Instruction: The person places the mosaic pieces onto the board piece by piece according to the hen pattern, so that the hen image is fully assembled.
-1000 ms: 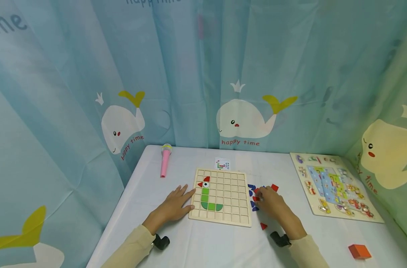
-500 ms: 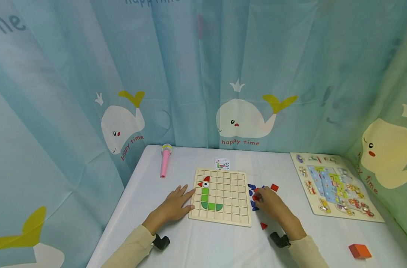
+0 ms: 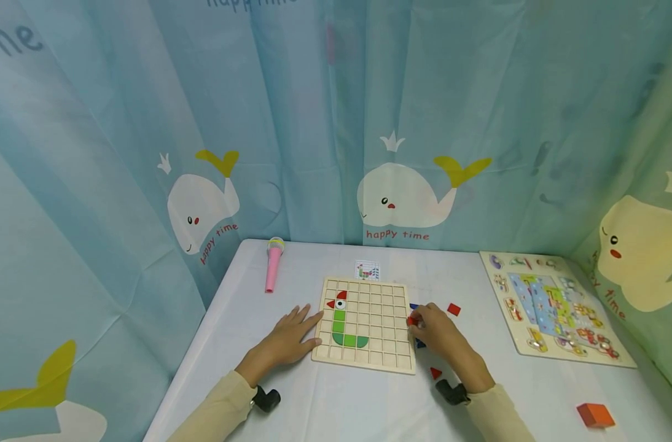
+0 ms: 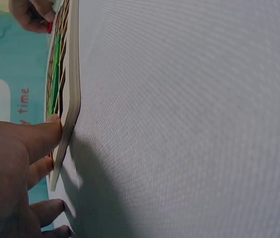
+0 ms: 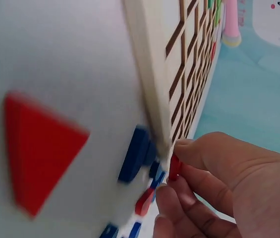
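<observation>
My left hand [image 3: 289, 336] lies at the left side of a wooden grid board [image 3: 377, 316], fingers straight, thumb and forefinger touching its edge [image 4: 74, 64]. On the board sits a bird-like figure of red pieces, a white eye piece [image 3: 340, 304], light green squares [image 3: 338, 325] and dark green rounded pieces [image 3: 362, 342]. Beside the board's right edge, my right hand [image 3: 438, 328] pinches a small red piece [image 5: 174, 167] between thumb and fingers. Its full shape is covered by the fingers. Blue pieces [image 5: 134, 154] and another red piece [image 5: 143, 201] lie beneath that hand.
A red triangle [image 3: 435, 373] and a red square [image 3: 454, 309] lie right of the board. Behind it is a pattern card [image 3: 367, 270]. A pink toy microphone [image 3: 272, 267], a picture puzzle board [image 3: 557, 310] and an orange block [image 3: 594, 415] stand farther out.
My right hand has picked up a red piece from the loose pieces and moved left, to the board's right edge. The left hand stays where it was.
</observation>
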Tool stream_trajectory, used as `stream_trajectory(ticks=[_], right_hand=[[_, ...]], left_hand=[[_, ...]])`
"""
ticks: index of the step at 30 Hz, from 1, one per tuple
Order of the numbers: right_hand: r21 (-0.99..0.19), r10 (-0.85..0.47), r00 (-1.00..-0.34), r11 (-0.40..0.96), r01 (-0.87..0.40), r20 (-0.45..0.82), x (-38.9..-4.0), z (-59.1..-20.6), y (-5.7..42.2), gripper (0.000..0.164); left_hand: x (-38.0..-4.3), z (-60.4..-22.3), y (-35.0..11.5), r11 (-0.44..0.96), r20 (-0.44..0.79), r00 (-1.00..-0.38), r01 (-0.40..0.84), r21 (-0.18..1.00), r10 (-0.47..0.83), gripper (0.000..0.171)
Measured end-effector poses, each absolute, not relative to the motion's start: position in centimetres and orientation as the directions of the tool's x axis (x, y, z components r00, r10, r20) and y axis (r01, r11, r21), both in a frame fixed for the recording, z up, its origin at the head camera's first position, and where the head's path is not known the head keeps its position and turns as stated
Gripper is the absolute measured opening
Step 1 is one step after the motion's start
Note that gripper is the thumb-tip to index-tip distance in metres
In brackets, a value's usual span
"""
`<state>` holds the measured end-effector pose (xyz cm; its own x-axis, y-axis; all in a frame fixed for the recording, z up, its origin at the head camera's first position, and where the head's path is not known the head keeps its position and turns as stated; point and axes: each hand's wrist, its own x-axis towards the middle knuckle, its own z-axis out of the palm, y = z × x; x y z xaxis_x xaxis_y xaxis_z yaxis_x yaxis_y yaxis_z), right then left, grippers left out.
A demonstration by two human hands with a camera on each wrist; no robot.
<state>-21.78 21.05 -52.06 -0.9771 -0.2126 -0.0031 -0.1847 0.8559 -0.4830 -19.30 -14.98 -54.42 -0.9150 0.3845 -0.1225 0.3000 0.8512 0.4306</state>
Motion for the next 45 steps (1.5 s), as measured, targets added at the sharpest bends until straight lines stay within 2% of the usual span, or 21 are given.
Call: stream_trajectory(ticks=[7, 24, 45], right_hand=[[-0.538, -0.288, -0.957, 0.805, -0.252, 0.017, -21.5, -52.0, 18.5, 0.019], [-0.511, -0.456, -0.886, 0.744, -0.430, 0.080, -21.2, -51.4, 11.4, 0.012], [-0.423, -0.516, -0.851, 0.752, -0.505, 0.099, -21.7, -51.9, 9.9, 0.010]], left_hand=[[-19.1, -54.3, -14.9, 0.850, -0.112, -0.918, 0.299, 0.435, 0.380, 0.065], [-19.2, -54.4, -15.0, 0.850, -0.121, -0.917, 0.294, 0.437, 0.379, 0.064], [-19.3, -54.2, -15.1, 0.846, -0.123, -0.913, 0.300, 0.440, 0.388, 0.064]])
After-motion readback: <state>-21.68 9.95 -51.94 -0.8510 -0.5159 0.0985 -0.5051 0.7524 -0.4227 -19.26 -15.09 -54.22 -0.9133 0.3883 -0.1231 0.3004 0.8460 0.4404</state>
